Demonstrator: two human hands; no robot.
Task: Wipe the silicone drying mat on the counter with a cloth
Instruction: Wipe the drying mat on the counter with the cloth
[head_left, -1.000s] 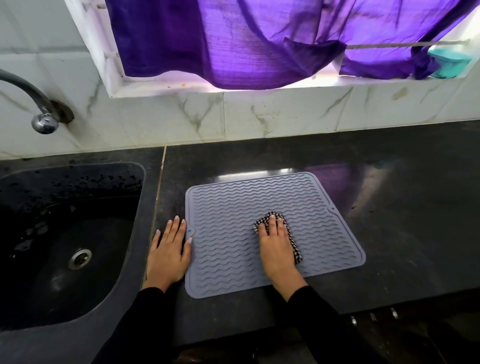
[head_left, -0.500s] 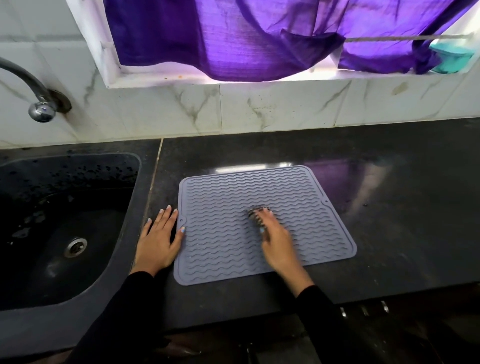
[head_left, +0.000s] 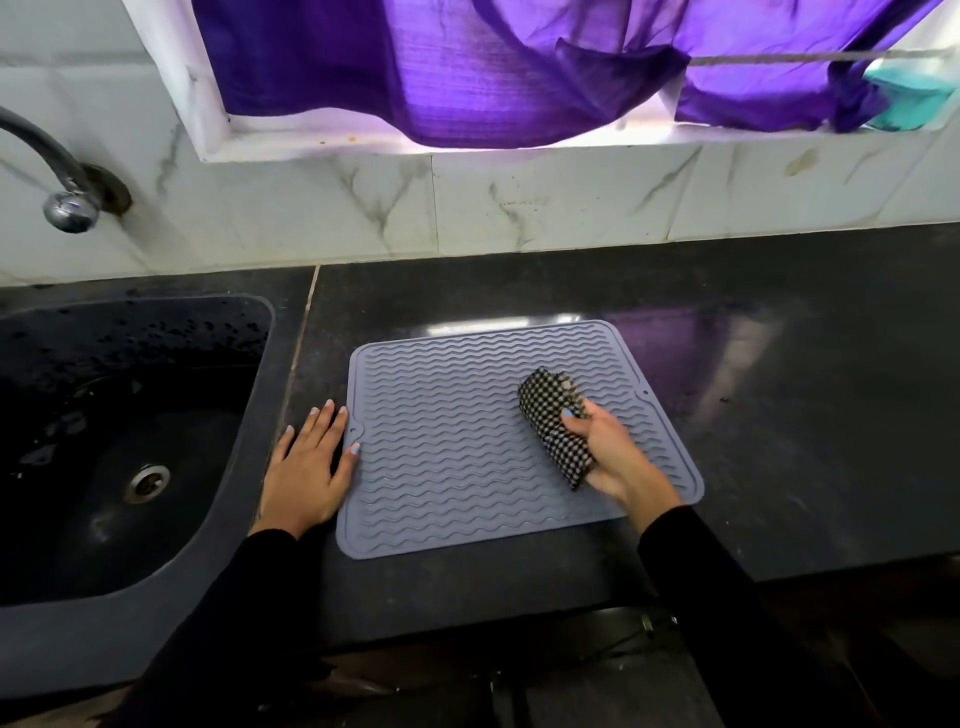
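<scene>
Mat (head_left: 467, 441): centre counter (head_left: 779, 389), looks thin, floppy, likely to creep | Cloth (head_left: 553, 426): soft, bunched at mat's 3 o'clock | Right hand (head_left: 608, 452): clenched round cloth | Left hand (head_left: 306, 467): flat, fingers spread, thumb pinning mat's 9 o'clock edge; sensible anchor.

Sink (head_left: 249, 415) cut off at the left edge, tap (head_left: 57, 171) only partly in frame, right hand (head_left: 608, 452) fingers tucked behind the checked cloth (head_left: 556, 426) — mat (head_left: 457, 441) beneath it hidden, purple curtain (head_left: 467, 67) cropped at the top
</scene>
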